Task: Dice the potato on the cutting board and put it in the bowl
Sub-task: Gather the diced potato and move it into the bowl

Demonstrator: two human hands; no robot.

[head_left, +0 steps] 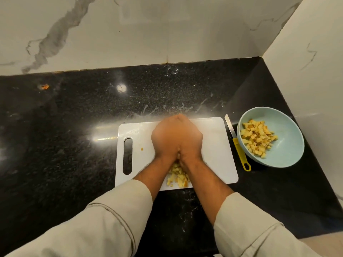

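The left hand [165,140] and right hand [189,140] press together, cupped over the diced potato [178,176] on the cutting board [217,154], likely gathering it; the bowl [289,145] waits close by on the right, the knife [236,143] parked between.

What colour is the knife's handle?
Yellow; the knife handle shows best in the head view, beside the bowl.

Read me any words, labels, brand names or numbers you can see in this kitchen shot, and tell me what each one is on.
None: no readable text shows anywhere in this view.
The cutting board, bowl and knife show no print or logo.
The wall and counter carry only veining, specks and glare.
The sleeves are plain.
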